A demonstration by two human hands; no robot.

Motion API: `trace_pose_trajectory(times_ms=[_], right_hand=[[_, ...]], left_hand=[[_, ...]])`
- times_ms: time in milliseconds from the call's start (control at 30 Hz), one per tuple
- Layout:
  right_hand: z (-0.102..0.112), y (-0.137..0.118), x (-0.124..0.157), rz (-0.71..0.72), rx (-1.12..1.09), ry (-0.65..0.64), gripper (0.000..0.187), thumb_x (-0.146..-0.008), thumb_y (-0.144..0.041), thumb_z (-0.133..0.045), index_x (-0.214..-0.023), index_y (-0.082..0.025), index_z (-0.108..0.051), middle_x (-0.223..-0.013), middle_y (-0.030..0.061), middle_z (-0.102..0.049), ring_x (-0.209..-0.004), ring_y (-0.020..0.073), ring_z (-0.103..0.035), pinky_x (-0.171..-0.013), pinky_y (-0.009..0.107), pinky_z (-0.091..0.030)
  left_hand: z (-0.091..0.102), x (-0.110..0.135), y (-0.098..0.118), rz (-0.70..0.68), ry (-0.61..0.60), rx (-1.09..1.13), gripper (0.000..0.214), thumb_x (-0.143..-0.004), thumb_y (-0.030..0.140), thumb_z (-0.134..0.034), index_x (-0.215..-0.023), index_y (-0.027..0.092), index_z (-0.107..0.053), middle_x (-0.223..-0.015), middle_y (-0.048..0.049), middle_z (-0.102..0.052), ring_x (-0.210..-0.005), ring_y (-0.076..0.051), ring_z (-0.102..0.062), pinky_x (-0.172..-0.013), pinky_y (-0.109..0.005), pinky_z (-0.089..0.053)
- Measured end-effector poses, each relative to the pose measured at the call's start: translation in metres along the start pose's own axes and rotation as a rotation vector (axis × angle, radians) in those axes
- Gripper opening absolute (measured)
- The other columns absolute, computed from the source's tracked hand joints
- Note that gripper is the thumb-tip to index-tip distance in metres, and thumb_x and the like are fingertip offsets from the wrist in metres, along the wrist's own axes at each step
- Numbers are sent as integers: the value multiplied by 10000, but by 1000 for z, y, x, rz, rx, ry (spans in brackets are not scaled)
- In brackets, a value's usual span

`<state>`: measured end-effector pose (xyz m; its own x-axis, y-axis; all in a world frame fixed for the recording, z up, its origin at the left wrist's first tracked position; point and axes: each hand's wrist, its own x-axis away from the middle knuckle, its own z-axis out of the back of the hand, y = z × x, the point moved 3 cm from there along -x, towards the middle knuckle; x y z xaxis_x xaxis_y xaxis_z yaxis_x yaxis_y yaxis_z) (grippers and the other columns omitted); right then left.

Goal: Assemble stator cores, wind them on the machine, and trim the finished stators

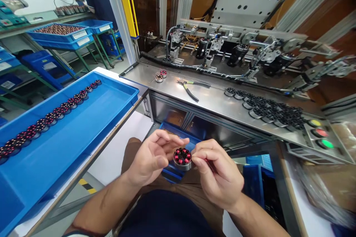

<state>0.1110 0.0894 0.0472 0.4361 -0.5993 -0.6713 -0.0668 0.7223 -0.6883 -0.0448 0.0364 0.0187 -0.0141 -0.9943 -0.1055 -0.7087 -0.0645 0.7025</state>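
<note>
One red-wound core [183, 160] faces up — right hand [222, 174] pinching its edge, left hand [150, 157], fingers loosely open — seemingly so the windings [186, 161] show.

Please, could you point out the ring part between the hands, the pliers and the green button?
Ring part [183, 160]: head view, on the upper face with red coils.
Pliers [191, 94]: head view, on the black handle nearer the person.
Green button [326, 144]: head view, on its bright front face.
</note>
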Motion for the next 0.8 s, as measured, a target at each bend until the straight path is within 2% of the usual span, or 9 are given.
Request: trace_pose_trajectory(times_ms=[100,167,300,367,433,533,700,800], right_hand=[[3,-1,1,89,51,-38,213,-860,7,-578,-974,-168,-615,-824,38,-614,-761,143,-616,-652,266,-535],[5,-2,1,122,77,-48,244,-853,14,-571,-1000,-175,-616,-836,42,-619,-764,149,-630,-647,270,-549],[8,-1,2,172,-15,-71,236,-837,-50,-602,-1034,-178,-619,-837,55,-613,-743,181,-617,-643,345,-552],[11,1,1,150,-87,-69,276,-829,-123,-660,-1096,-174,-613,-897,81,-623,-808,221,-621,-685,400,-549],[15,5,0,105,-122,-34,398,-821,-199,-727,-1192,-184,-584,-993,107,-624,-905,256,-617,-746,443,-545],[19,8,-3,71,-130,-21,521,-814,-261,-782,-1278,-208,-552,-1058,115,-609,-963,264,-601,-773,446,-541],[18,1,-11,104,-87,-144,268,-806,-139,-776,-1059,-173,-694,-854,67,-636,-765,192,-599,-650,355,-512],[17,-4,-13,127,-45,-148,227,-811,-53,-727,-1007,-166,-721,-807,58,-645,-722,172,-594,-627,335,-506]], left_hand=[[-2,0,-13,267,-89,7,520,-767,556,-753,-1024,131,-597,-934,-104,-733,-852,-203,-751,-731,-266,-594],[-3,1,-19,345,-148,15,485,-818,551,-703,-1022,126,-588,-811,-93,-742,-718,-202,-758,-589,-232,-584],[1,1,-16,206,-55,-28,325,-830,307,-769,-1063,144,-610,-858,-46,-758,-724,-157,-761,-625,-223,-617],[1,2,-13,170,-36,-52,320,-824,282,-778,-1065,149,-615,-888,-50,-769,-735,-150,-764,-643,-214,-622],[1,3,-12,169,-38,-56,336,-818,294,-783,-1066,153,-605,-897,-66,-781,-753,-169,-773,-638,-213,-622],[0,3,-13,183,-39,-46,351,-813,314,-786,-1059,146,-602,-876,-80,-787,-735,-179,-775,-623,-212,-623],[0,4,-16,170,-57,-25,332,-815,302,-784,-1061,149,-622,-848,-54,-784,-707,-169,-771,-627,-230,-635],[1,4,-16,168,-43,-41,335,-809,299,-788,-1068,162,-626,-823,-36,-774,-709,-178,-774,-620,-231,-635]])
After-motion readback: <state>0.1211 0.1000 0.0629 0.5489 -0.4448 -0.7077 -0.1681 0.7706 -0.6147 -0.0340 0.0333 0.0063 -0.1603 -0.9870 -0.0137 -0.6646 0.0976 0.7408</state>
